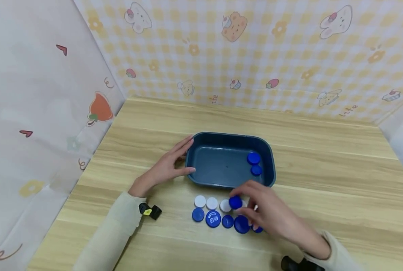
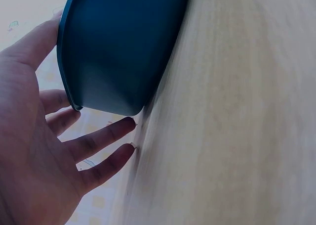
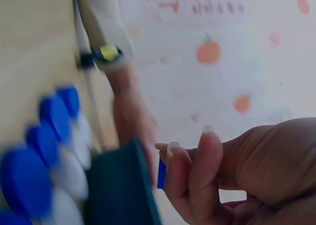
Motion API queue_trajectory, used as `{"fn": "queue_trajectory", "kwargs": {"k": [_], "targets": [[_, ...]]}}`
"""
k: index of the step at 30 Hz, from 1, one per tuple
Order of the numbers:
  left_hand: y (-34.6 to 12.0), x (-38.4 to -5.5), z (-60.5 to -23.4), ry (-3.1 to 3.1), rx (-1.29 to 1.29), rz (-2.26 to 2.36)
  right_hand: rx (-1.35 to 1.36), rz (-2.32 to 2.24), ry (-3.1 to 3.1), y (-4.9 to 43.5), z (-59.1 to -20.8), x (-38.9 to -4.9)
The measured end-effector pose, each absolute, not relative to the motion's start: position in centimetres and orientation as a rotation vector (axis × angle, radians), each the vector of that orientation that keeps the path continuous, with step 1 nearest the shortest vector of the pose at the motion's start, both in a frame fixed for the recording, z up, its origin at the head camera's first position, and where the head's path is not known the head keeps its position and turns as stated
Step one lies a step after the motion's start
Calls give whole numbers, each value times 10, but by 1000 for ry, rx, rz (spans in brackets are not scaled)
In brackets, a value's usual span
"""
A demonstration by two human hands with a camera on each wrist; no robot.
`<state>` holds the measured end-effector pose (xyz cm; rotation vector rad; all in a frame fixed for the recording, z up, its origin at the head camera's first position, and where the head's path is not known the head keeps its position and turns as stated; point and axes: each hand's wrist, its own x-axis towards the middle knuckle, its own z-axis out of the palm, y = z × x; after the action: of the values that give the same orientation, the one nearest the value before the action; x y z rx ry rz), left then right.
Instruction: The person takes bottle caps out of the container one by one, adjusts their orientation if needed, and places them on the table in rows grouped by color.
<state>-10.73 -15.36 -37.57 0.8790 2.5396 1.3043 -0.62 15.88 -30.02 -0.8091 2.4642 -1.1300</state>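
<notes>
My right hand (image 1: 272, 210) pinches a blue bottle cap (image 1: 235, 202) between thumb and fingers, above two rows of caps. In the right wrist view only an edge of this cap (image 3: 161, 174) shows past the fingers. White caps (image 1: 212, 203) form the far row, partly hidden by the hand and held cap. Blue caps, one with white print (image 1: 213, 218), form the near row. Extended fingers of my left hand (image 1: 165, 165) touch the left end of a dark blue-green plastic basin (image 1: 230, 187), its thumb at the rim. Two blue caps (image 1: 253, 158) lie inside at the right.
The basin stands on a wood-grain table (image 1: 326, 173), just beyond the cap rows. A yellow checked cloth (image 1: 201, 56) with cartoon prints rises behind, and a white printed sheet (image 1: 46, 94) at the left. Small black devices (image 1: 150, 211) sit at both wrists.
</notes>
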Motion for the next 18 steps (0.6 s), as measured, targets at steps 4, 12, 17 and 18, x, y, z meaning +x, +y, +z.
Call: {"fn": "queue_trajectory", "kwargs": {"k": [4, 12, 17, 18], "targets": [[-154, -108, -376, 2526, 893, 1324, -940, -1054, 2417, 130, -313, -2], [-156, -109, -375, 2493, 909, 1346, -1034, -882, 2360, 85, -334, 8], [-155, -108, -375, 2490, 914, 1354, -1006, -848, 2336, 72, -343, 13], [-156, -108, -375, 2493, 914, 1351, -1005, -840, 2332, 70, -345, 14]]}}
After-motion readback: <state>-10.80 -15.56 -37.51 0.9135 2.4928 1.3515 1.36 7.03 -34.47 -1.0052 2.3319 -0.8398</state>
